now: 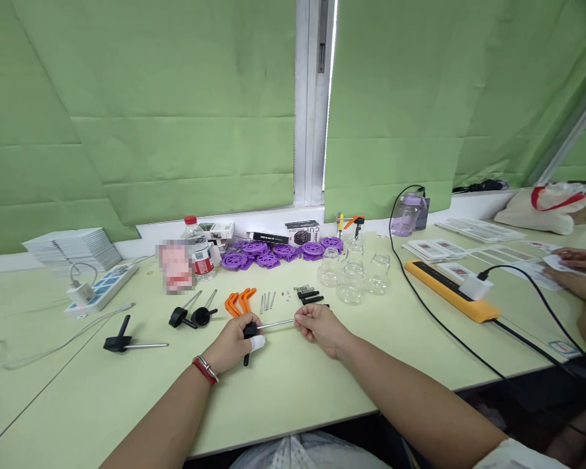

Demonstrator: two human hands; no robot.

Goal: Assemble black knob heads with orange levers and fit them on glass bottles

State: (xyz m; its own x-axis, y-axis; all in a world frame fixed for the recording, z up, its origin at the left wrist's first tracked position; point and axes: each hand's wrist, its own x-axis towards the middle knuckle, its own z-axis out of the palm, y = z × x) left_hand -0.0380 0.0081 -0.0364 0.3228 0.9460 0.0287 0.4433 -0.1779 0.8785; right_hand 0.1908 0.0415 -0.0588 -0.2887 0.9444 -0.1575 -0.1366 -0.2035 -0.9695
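My left hand [237,339], with a white wrap on one finger, is closed round a black plastic part [247,358] with a metal rod [276,323] sticking out to the right. At the rod's far end, my right hand [320,326] pinches the tip; whether a small piece is also in those fingers is hidden. Similar black parts with rods [178,317] lie to the left, one [120,342] nearer the edge. Just beyond my hands are orange levers [240,301], thin metal pins [267,301], springs [303,288] and black sticks [310,298].
Purple plastic discs [268,256] and clear jars [354,283] stand behind. A red-capped bottle [202,254], a white power strip [102,290] and a stack of white sheets [73,251] are left. At right, an orange power strip [452,293] trails cables near another person's hand [581,260].
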